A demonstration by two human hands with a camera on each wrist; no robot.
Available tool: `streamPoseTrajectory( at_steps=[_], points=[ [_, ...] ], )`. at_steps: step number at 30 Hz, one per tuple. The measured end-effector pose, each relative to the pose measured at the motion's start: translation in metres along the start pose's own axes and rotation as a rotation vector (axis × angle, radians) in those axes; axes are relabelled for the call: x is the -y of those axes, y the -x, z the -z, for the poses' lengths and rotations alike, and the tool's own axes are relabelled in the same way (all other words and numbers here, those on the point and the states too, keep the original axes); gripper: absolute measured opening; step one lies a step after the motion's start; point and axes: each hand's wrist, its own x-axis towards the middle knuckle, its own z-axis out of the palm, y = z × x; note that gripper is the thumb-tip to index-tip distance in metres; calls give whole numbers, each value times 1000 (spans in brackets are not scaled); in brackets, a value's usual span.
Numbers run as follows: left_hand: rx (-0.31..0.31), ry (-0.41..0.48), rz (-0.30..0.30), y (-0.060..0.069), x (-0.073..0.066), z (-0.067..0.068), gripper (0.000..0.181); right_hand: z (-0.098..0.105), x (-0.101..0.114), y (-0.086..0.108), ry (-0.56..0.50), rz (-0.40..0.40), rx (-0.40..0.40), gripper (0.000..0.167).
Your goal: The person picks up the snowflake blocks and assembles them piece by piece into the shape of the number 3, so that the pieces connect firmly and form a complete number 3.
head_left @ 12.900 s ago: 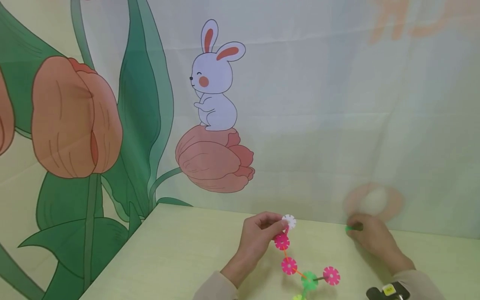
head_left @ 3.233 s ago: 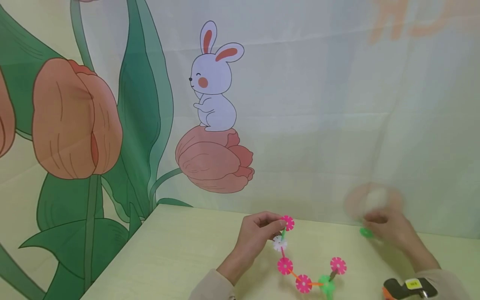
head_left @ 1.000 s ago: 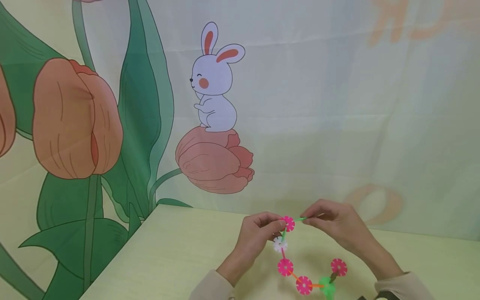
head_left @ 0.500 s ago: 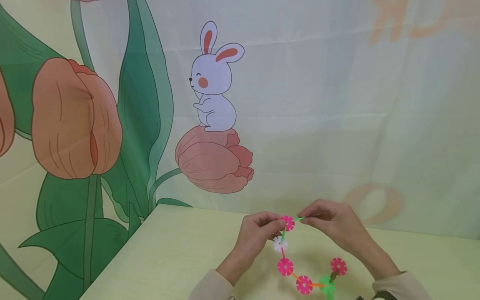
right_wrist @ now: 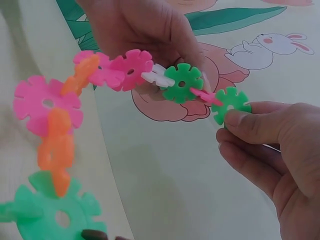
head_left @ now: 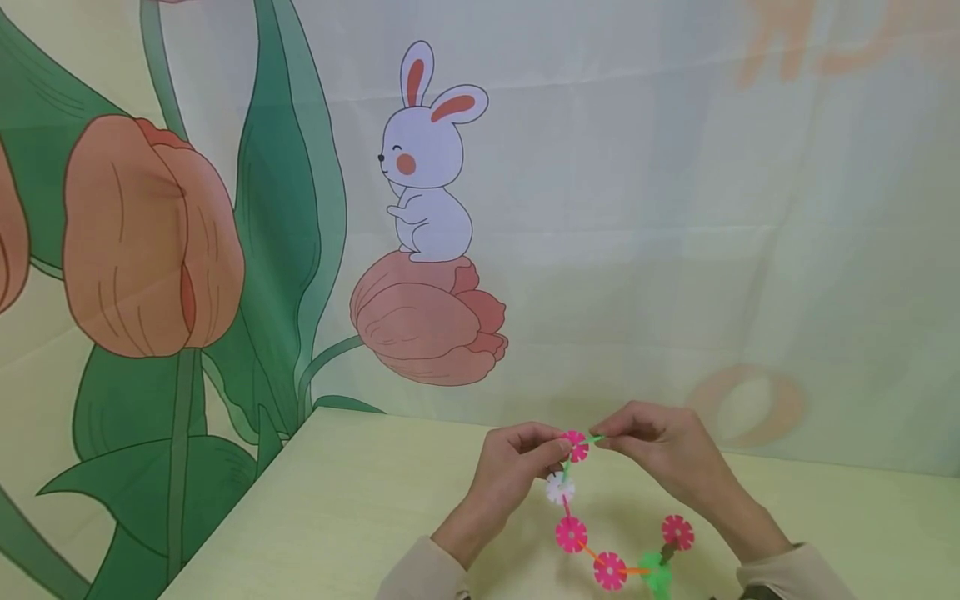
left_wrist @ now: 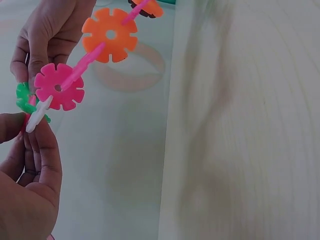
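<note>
A chain of slotted plastic snowflake discs hangs from my left hand (head_left: 506,467), which pinches the pink end disc (head_left: 576,447) between thumb and fingers. Below it follow a green disc seen edge-on, a white disc (head_left: 559,488), then more pink, orange and green ones. My right hand (head_left: 678,450) pinches a loose-end green disc (right_wrist: 230,106) by its rim. In the right wrist view that green disc meets the edge of the pink end disc (right_wrist: 206,96); whether their slots are fully interlocked I cannot tell. Fingers partly cover both discs.
Under the hands lies a pale wood-look table (head_left: 315,517). Behind its far edge hangs a cloth backdrop (head_left: 637,250) printed with tulips and a rabbit. The chain's lower part, with a green disc (head_left: 655,572) and a pink side disc (head_left: 678,532), runs toward the frame's bottom.
Green and pink discs have joined the chain past the white one. My right hand has lifted a green disc from the table's right and brought it left against the pink end disc.
</note>
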Motion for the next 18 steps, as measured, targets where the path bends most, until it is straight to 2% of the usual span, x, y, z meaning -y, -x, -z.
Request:
streamPoseTrajectory(
  at_steps=[10, 18],
  points=[
    [-8, 13, 7, 1, 0, -1, 19, -3, 3, 1, -11, -84, -8, 8],
    [-12, 12, 28, 0, 1, 0, 18, -3, 3, 2, -12, -94, -5, 9]
  ],
)
